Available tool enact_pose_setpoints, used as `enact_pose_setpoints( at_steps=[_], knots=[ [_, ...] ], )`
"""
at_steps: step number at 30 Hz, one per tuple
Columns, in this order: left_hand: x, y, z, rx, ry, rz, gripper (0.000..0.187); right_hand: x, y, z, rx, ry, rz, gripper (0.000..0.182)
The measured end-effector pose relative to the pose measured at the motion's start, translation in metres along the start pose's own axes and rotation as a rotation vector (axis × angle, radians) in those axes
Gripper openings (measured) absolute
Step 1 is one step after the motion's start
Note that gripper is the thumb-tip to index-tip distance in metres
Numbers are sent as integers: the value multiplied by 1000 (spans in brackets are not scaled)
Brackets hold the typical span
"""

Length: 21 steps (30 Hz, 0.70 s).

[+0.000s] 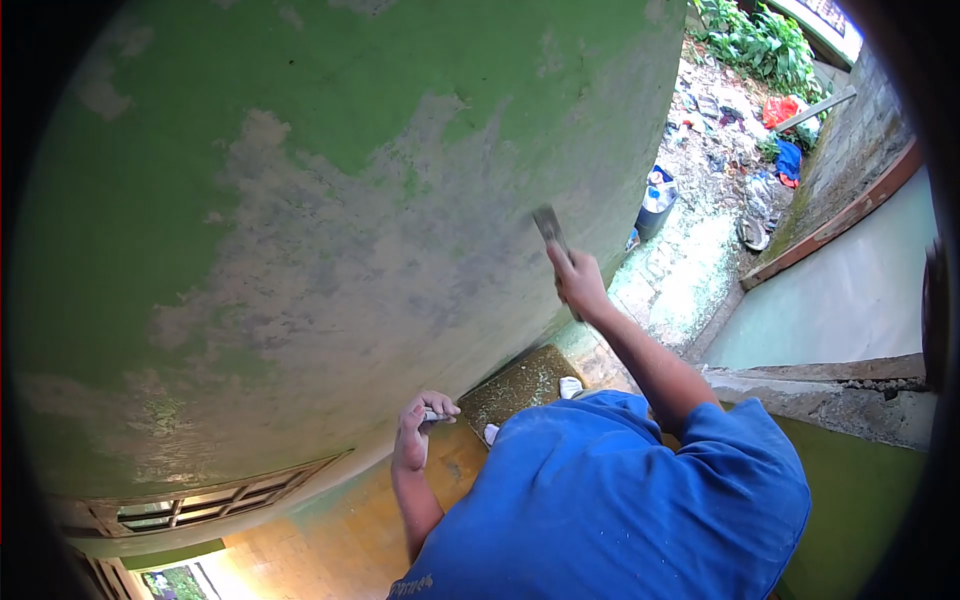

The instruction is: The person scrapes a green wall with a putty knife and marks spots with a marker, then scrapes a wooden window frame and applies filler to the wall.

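A scraper with a flat grey blade [549, 226] is gripped in my right hand [582, 282], its handle end poking out below the fist. The blade points up toward the painted wall [380, 250], overlapping its bare, greyish patch in this view. Green paint remains around that patch. Lower and to the left, my left hand [420, 428] is raised near the wall with dusty, curled fingers. Between its thumb and fingers is a small greyish object [434, 415] whose kind I cannot tell.
A brown mat [515, 390] strewn with flakes lies by my feet. Beyond the wall's edge stand a dark bucket [656, 205] and littered ground [715, 130]. A rough concrete ledge [850, 398] is at right, a wooden-framed window [210, 500] at lower left.
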<state>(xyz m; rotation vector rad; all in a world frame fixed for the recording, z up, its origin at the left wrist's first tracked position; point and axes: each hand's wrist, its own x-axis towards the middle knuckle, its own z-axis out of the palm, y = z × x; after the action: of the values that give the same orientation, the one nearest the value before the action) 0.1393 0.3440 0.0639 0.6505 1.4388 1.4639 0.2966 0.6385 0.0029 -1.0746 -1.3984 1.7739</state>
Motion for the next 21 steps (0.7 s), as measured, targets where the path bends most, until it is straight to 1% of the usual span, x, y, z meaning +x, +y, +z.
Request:
enact_pose_setpoints(
  at_steps=[1, 2, 3, 5, 7, 9, 10, 12, 13, 14, 15, 16, 17, 19, 20, 21],
  knots=[
    [-1, -1, 1, -6, 0, 1, 40, 7, -15, 2, -6, 0, 0, 50],
    [0, -2, 1, 8, -13, 4, 40, 13, -27, 3, 54, -27, -37, 50],
    [1, -1, 1, 26, -26, 12, 39, 17, -33, 5, 117, -54, -79, 50],
    [3, -6, -3, 12, -34, 26, 42, 9, -36, 4, 132, -58, -81, 50],
    [4, -13, -3, -12, -35, 41, 45, -2, -32, 1, 65, -11, -75, 49],
    [6, -18, -2, -111, 22, -48, 52, -15, -12, 3, 55, -35, -17, 46],
    [8, -19, 0, -123, 33, -24, 52, -25, -1, 5, 38, -67, 35, 44],
    [8, -22, 4, -67, 69, -125, 56, -48, 16, 10, -92, -198, 63, 41],
    [9, -24, 8, -80, 94, -93, 56, -59, 20, 13, -164, -309, 60, 40],
    [10, -26, 11, -59, 108, -105, 56, -69, 9, 16, -288, -444, 95, 39],
    [11, -28, 13, -40, 128, -115, 55, -75, 6, 22, -252, -556, 98, 39],
    [12, -36, 10, -105, 107, -104, 51, -78, 10, 28, -282, -645, 61, 39],
    [11, -37, 13, -127, 150, -66, 51, -82, 6, 37, -284, -717, 49, 30],
    [12, -36, 21, -157, 74, -112, 43, -90, -8, 53, -261, -790, 76, 32],
    [12, -39, 21, -192, 38, -106, 36, -92, -8, 63, -231, -806, 74, 32],
    [11, -40, 22, -210, 70, -71, 36, -95, -8, 71, -200, -816, 75, 32]
  ],
)
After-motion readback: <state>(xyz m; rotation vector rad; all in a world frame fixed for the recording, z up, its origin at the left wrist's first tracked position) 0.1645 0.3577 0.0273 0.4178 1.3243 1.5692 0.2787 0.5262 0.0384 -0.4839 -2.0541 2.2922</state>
